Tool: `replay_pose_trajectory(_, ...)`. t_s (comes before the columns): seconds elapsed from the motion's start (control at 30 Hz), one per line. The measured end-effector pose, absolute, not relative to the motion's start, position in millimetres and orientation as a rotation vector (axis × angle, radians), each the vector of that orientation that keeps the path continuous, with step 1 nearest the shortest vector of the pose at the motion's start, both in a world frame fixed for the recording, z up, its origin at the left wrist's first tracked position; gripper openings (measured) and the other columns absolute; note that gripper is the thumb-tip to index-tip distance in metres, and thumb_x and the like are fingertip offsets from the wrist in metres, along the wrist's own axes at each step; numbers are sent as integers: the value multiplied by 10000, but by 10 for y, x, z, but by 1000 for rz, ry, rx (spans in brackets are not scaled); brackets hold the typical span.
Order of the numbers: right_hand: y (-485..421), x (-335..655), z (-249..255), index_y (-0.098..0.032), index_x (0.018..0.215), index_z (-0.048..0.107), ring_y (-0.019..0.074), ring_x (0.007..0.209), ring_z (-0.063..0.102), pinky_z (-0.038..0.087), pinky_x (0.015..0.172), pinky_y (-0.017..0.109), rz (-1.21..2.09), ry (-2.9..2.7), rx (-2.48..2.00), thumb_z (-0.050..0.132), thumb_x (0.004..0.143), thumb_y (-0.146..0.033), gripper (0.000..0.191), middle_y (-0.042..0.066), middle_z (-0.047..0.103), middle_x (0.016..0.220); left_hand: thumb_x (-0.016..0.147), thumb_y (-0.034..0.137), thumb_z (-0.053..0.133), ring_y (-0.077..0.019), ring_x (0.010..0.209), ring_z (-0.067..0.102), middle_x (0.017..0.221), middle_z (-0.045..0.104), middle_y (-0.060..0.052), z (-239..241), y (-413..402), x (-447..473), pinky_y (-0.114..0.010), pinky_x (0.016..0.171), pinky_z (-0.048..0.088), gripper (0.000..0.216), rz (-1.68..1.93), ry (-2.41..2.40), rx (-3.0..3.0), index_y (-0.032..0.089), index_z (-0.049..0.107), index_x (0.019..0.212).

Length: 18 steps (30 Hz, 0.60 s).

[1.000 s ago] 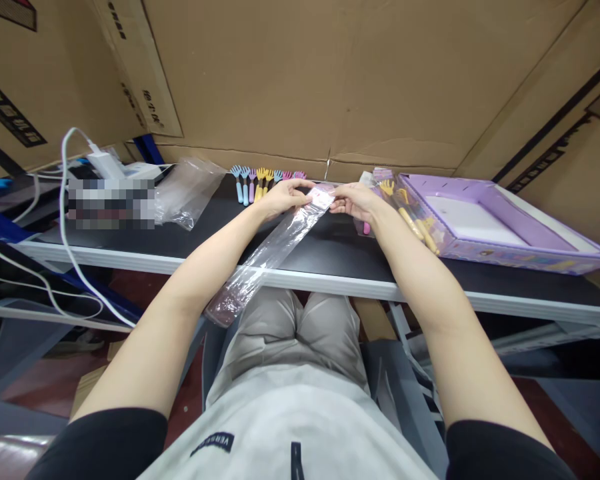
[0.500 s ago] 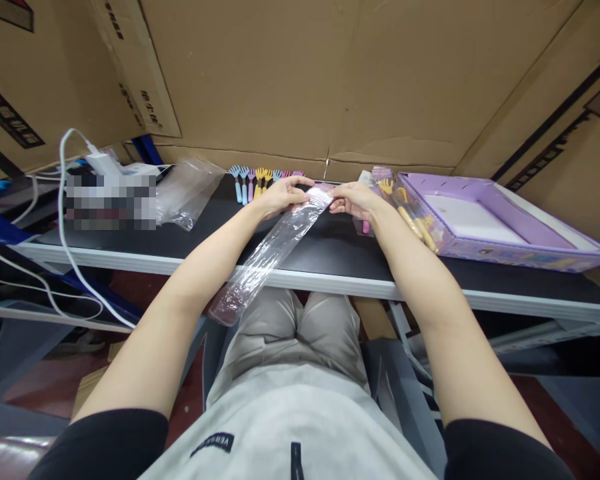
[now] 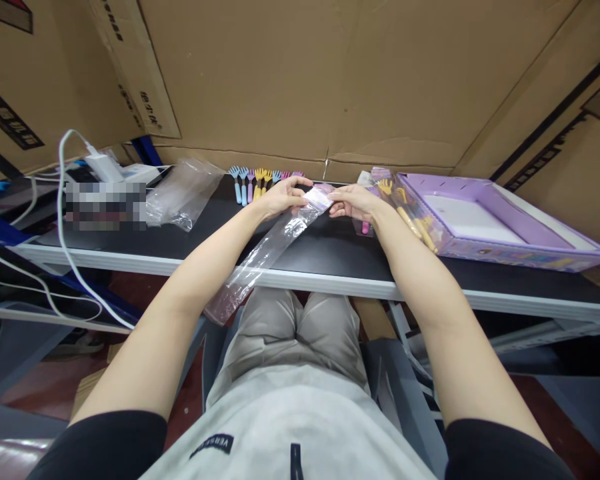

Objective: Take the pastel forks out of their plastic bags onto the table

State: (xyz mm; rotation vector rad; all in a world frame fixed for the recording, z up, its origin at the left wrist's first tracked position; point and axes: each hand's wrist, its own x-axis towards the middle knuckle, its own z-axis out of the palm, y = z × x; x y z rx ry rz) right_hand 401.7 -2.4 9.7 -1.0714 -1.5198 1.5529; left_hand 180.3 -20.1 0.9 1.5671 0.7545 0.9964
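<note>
A long clear plastic bag (image 3: 265, 257) stretches from between my hands down past the table's front edge toward my lap. My left hand (image 3: 286, 198) pinches its upper end from the left, thumb and forefinger together. From the other side, my right hand (image 3: 356, 202) grips the same end between thumb and fingers. A small printed card (image 3: 319, 198) with purple and white colouring shows at that end; whether it lies inside the bag I cannot tell. Behind my left hand stands a row of small hand-shaped forks (image 3: 257, 181) in blue, purple, yellow and pink.
Right of my right hand lie packaged yellow forks (image 3: 409, 217) against a purple open box (image 3: 505, 220). More clear bags (image 3: 187, 193) lie at the left, near a white charger with a cable (image 3: 103, 165). Cardboard (image 3: 300, 80) walls the back of the black table (image 3: 330, 253).
The bag's lower end has swung slightly left. More of the printed card shows at the upper end, while both hands stay almost in place.
</note>
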Motion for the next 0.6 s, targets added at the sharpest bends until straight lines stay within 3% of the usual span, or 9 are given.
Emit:
replay_pose_trajectory(0.33,-55,4010,117,-82,696,634,113,449,631,595,539,222,1586,-1583,-1129,695,829,-82,146,65,664,551,712,25,666,-43,377,421,576,599,45,-16,-152,1764,-188,419,236,399,980,704,1575,123,535,1075)
replay_pose_trajectory(0.6,-60,4017,132,-97,730,629,88,440,589,572,517,202,1526,-1568,-1155,649,806,-69,83,48,654,570,709,35,676,-48,382,426,569,574,51,44,-225,1755,-197,433,254,373,928,704,1534,115,552,1051)
